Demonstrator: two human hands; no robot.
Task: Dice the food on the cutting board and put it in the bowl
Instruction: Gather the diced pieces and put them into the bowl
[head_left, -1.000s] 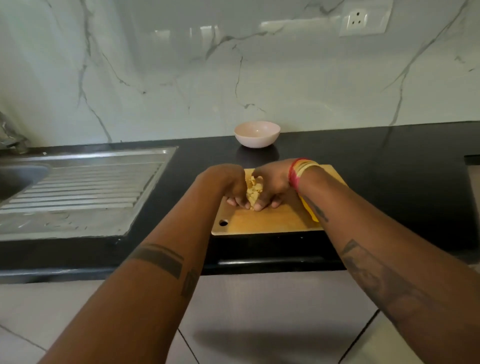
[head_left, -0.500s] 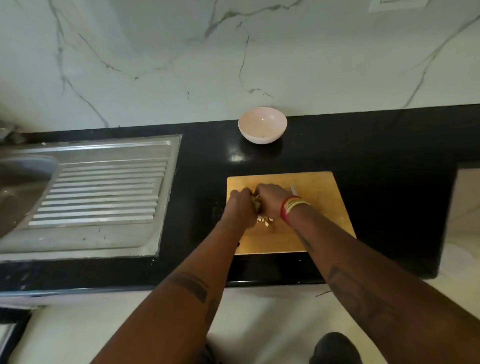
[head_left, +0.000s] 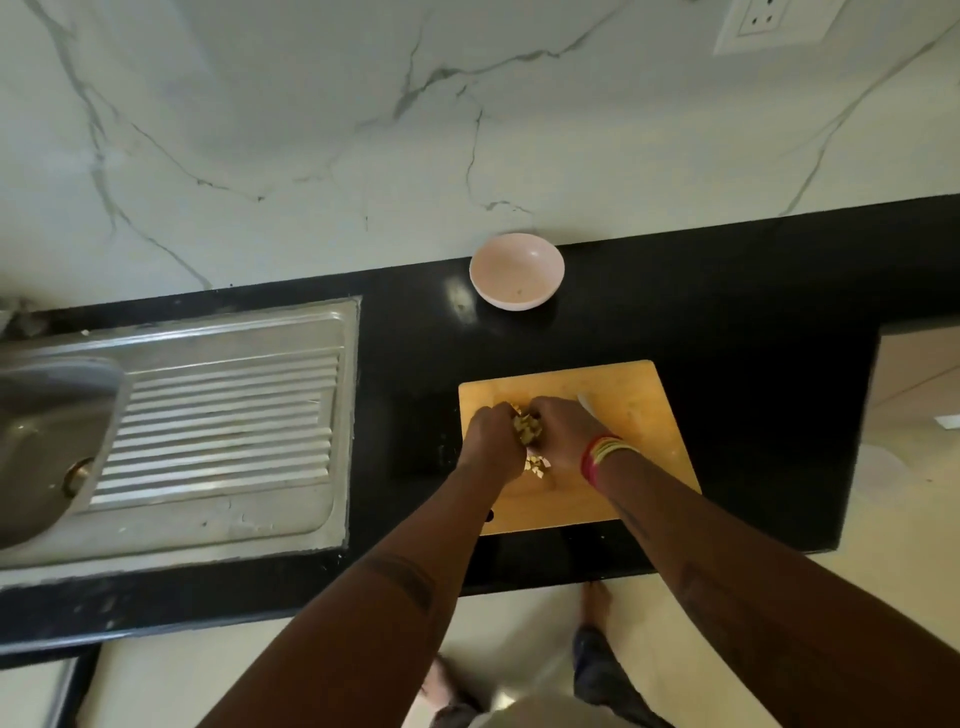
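Observation:
On the wooden cutting board (head_left: 639, 410) my left hand (head_left: 491, 434) and my right hand (head_left: 563, 428) are cupped together around a pile of yellowish diced food (head_left: 527, 428). Fingers of both hands curl round the pieces. A few loose diced pieces (head_left: 536, 465) lie on the board just below the hands. A knife tip (head_left: 587, 402) pokes out from behind my right hand. The pale pink bowl (head_left: 517, 270) stands on the black counter beyond the board, near the wall, with almost nothing in it.
A steel sink with a ribbed drainboard (head_left: 223, 415) fills the counter to the left. The black counter (head_left: 753, 338) ends at a notch on the right. A wall socket (head_left: 769, 21) sits at the upper right. My feet and the floor show below.
The camera has tilted to look more steeply down. Both hands stay cupped around the diced food on the board; a few pieces have dropped out below them.

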